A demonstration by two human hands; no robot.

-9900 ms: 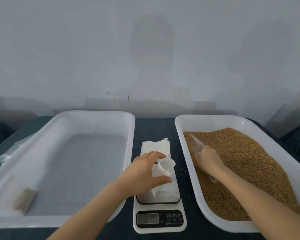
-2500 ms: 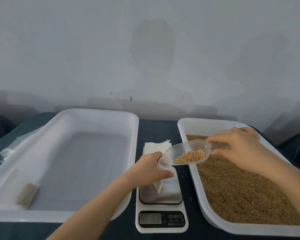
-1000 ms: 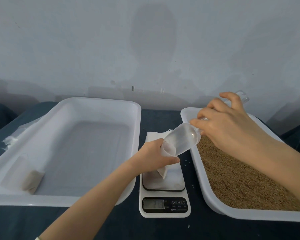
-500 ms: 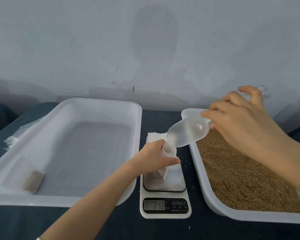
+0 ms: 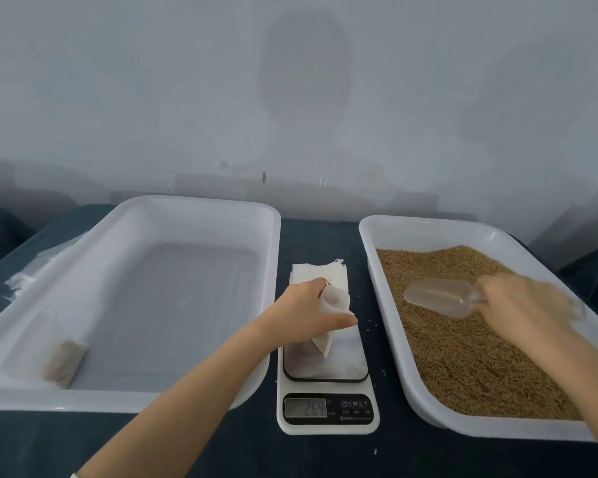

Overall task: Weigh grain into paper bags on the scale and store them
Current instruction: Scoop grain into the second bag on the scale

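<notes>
My left hand grips a small white paper bag with its mouth held open, standing on the white kitchen scale, whose display is lit. My right hand, blurred, holds the handle of a clear plastic scoop that lies low over the brown grain in the right white tray. The scoop looks empty. A filled paper bag lies in the near left corner of the left white tray.
A stack of flat white paper bags lies behind the scale between the two trays. A few loose grains dot the dark cloth near the scale. Clear plastic wrap lies left of the left tray. A grey wall stands behind.
My right hand has carried the emptied scoop from above the bag's mouth down and right to the grain tray. The left hand keeps holding the bag; the scale reading has risen.
</notes>
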